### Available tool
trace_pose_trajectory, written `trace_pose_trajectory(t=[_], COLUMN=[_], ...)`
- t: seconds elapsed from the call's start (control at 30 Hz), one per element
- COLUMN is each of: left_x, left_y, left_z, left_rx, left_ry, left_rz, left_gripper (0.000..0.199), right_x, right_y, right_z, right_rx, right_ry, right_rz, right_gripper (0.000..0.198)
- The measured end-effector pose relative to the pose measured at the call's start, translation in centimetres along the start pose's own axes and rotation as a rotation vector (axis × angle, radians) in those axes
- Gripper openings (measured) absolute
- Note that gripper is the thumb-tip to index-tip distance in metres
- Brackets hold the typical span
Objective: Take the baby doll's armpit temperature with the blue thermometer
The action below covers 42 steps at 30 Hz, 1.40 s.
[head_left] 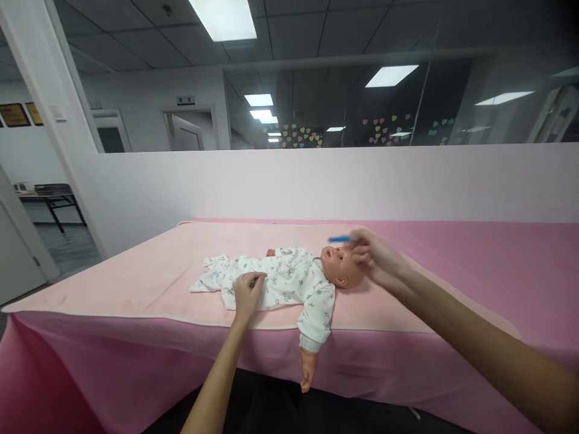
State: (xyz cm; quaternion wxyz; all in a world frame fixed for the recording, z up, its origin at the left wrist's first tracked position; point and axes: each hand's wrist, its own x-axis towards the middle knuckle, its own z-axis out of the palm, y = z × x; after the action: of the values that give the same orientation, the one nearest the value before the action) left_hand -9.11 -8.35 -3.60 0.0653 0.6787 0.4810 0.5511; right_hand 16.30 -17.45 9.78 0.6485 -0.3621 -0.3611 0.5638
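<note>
The right hand (367,254) pinches a blue stick (339,239), likely light, stiff, best held near one end; the left hand (248,293) touches the doll (289,277), its grip unclear.

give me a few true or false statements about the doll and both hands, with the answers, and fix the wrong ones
1. The right hand holds a small blue object. True.
2. The doll's head points toward the right of the picture. True.
3. The left hand is at the doll's head. False: the left hand is at its clothed lower body.
4. The doll's outfit is plain red. False: the outfit is white with small prints.
5. The doll's near arm reaches past the near edge of the peach cloth. True.
</note>
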Motion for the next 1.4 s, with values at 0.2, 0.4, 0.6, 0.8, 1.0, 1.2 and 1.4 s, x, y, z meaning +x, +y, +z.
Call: trace_pose_trajectory(t=[0.2, 0.4, 0.6, 0.8, 1.0, 1.2, 1.4], left_x=[-0.1, -0.3, 0.0, -0.9, -0.3, 1.1, 0.4], left_y=[0.3, 0.4, -0.1, 2.8, 8.9, 7.6, 7.0], left_z=[-0.2, -0.3, -0.4, 0.1, 4.8, 10.1, 10.3], left_rx=[-0.016, 0.007, 0.016, 0.331, 0.403, 0.417, 0.377], left_ry=[-0.004, -0.001, -0.024, 0.074, -0.173, -0.050, -0.085], left_rz=[-0.019, -0.012, 0.005, 0.139, 0.614, 0.429, 0.466], left_gripper=[0.023, 0.022, 0.023, 0.021, 0.027, 0.039, 0.020], right_x=[-1.8, -2.3, -0.7, 1.1, 2.8, 3.7, 4.2], right_y=[-0.2, -0.6, 2.7, 6.5, 9.1, 9.9, 8.3], right_z=[0.4, 0.8, -2.7, -8.4, -11.6, -13.8, -12.5], right_rx=[-0.314, -0.180, -0.172, -0.530, -0.495, -0.259, -0.223], right_ry=[-0.137, -0.094, 0.126, 0.149, 0.242, 0.433, 0.566], right_rz=[0.160, -0.086, -0.140, 0.197, 0.107, -0.035, -0.269], right_gripper=[0.016, 0.024, 0.025, 0.028, 0.034, 0.020, 0.019])
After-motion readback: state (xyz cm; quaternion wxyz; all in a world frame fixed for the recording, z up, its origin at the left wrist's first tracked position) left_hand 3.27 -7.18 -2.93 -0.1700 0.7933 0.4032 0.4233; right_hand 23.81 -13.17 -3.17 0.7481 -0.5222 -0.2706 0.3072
